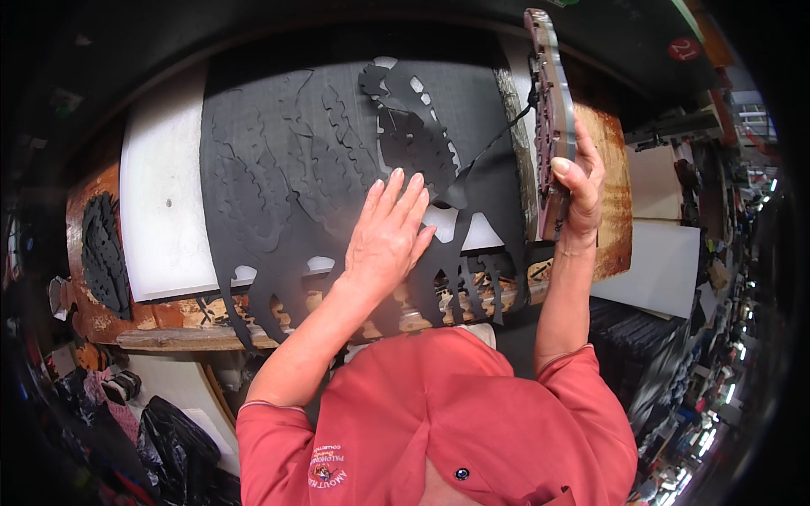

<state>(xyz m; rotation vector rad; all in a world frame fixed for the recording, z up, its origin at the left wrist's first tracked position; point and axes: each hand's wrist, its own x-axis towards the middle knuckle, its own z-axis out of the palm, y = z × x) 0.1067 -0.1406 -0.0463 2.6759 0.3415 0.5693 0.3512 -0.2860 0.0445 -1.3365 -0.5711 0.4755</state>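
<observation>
Red polo shirt [472,413] fills the bottom of frame, closest to the lens, both bare forearms rising out of its short sleeves. Left hand [386,236] is released: fingers straight and together, palm flat on a black cut-out sheet [287,177], pressing on it near the middle, not gripping anything. Sheet is thin, dark, with wavy scalloped cuts and leg-like strips hanging over its lower edge; one piece of the cut-out, a leaf-edged shape [413,135], sits just above the fingertips. Sheet lies on a white board [164,202], which sits on a worn wooden desk [169,333] with rusty orange patches. Right hand [578,190] is clenched around a flat reddish-purple tool [550,110], held upright on edge, just off the right side of the sheet; thumb on the near face, fingers wrapped behind. A thin dark cord [506,131] runs from the tool down toward the sheet. Another small black scalloped piece [105,244] lies on the desk at far left, well apart from both hands. Black bags [173,443] on the floor lower left. Cluttered shelves [717,278] along the right edge, too blurred to read.
</observation>
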